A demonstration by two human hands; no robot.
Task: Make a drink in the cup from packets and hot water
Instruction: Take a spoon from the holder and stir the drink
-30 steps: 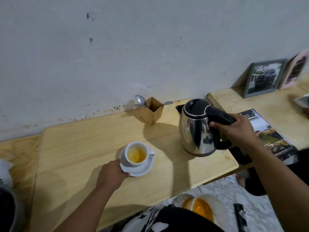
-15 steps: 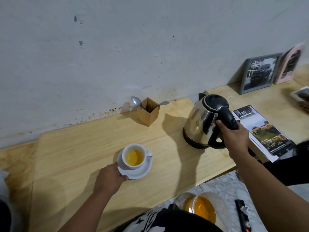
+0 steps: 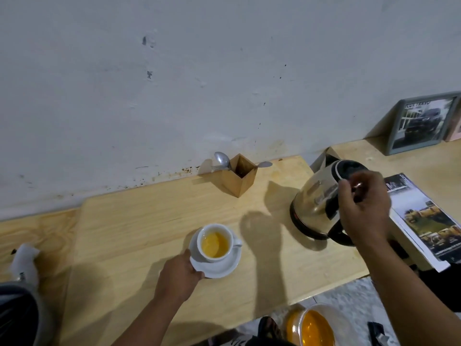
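A white cup (image 3: 231, 238) of yellow-orange drink stands on a white saucer (image 3: 224, 267) near the middle of the wooden table (image 3: 149, 221). My left hand (image 3: 178, 278) pinches the saucer's near-left rim. To the right, a steel kettle (image 3: 314, 196) with a black lid and handle rests on the table, spout turned to the wall. My right hand (image 3: 364, 211), blurred, curls over the top of its handle. No packets are in sight.
A wooden cutlery box (image 3: 239, 178) with a spoon (image 3: 222, 159) stands by the wall. A brochure (image 3: 429, 216) lies right of the kettle, with a framed picture (image 3: 424, 123) behind it. A bowl of orange liquid (image 3: 314, 328) sits on the floor below the table edge.
My right hand carried the kettle away from the cup to the right and set it down near the brochure. My left hand kept hold of the saucer.
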